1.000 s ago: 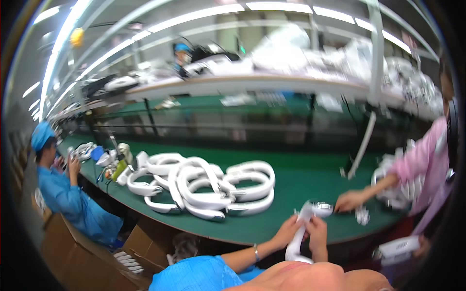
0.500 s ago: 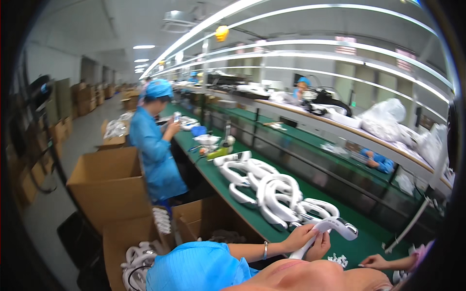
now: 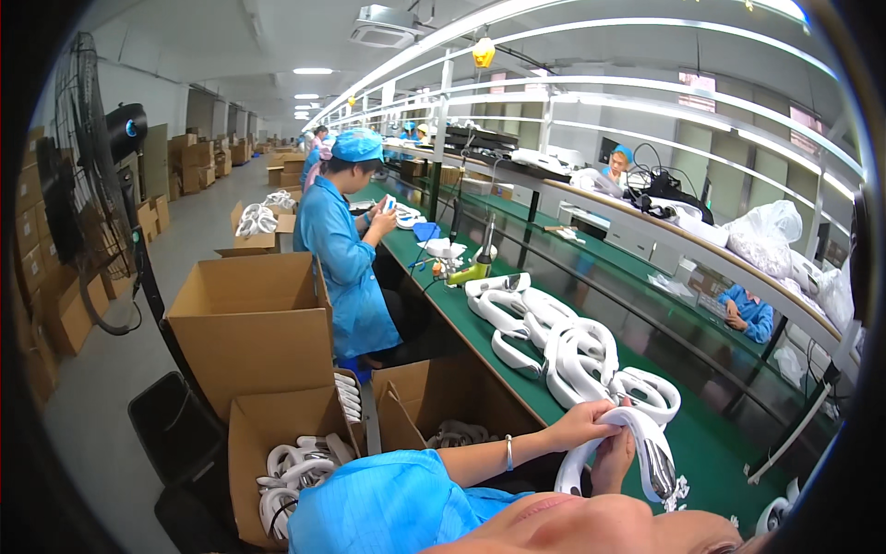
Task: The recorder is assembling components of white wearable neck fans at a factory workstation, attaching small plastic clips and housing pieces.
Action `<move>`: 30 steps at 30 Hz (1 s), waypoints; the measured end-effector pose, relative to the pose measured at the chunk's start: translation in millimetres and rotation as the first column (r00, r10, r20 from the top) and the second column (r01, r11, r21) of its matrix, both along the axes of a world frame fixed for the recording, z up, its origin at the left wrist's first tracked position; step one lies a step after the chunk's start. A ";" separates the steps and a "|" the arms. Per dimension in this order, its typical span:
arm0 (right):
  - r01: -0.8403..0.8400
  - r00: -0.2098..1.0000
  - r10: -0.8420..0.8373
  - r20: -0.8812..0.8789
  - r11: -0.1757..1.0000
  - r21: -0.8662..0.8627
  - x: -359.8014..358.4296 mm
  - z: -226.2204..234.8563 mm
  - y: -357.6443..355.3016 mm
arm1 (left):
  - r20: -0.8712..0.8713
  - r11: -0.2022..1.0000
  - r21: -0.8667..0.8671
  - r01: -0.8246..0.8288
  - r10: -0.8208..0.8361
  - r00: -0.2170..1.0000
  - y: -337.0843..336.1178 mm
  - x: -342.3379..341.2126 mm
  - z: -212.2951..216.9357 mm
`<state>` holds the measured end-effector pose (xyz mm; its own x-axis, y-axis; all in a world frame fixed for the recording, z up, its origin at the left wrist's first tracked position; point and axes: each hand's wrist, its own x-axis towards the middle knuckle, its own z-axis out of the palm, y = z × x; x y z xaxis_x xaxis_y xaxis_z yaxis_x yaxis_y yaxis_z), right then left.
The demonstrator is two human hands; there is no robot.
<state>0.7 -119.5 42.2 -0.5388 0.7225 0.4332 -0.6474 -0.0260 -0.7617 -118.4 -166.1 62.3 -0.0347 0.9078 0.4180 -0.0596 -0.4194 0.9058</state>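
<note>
Both my hands hold a white, curved plastic device (image 3: 637, 427) with a shiny grey ribbed end, over the green bench. My left hand (image 3: 583, 425), with a silver bracelet at the wrist, grips its upper bend with closed fingers. Lower down, my right hand (image 3: 612, 462) wraps round the inner side of the curve; its forearm is hidden. Just beyond my hands lies a row of similar white U-shaped devices (image 3: 581, 360), piled over one another. Small white pieces (image 3: 678, 492) lie beside the grey end.
An open carton (image 3: 242, 462) of white curved parts stands left of me, another carton (image 3: 443, 397) beside the bench (image 3: 706, 443). A co-worker in blue (image 3: 341, 249) works farther along. A green-bodied tool (image 3: 472, 271) rests on the bench. A fan (image 3: 88, 157) stands far left.
My hands have turned the device so its grey end points down instead of right. A pink-sleeved co-worker's hand at the lower right is gone from view. The view has shifted left.
</note>
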 end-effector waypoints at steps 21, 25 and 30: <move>0.216 0.969 -0.209 0.133 0.975 -0.045 120.5 -8.1 -26.3 | 0.288 1.000 0.023 0.002 -0.009 0.958 82.1 54.8 12.3; 0.211 0.977 -0.211 0.030 0.977 0.023 138.6 -10.7 -27.6 | 0.384 0.996 -0.070 0.063 -0.032 0.923 100.6 70.3 -0.3; 0.387 0.919 -0.394 0.008 0.905 0.179 142.1 -2.1 -23.7 | 0.477 0.984 -0.178 0.029 0.060 0.877 126.1 67.4 -19.6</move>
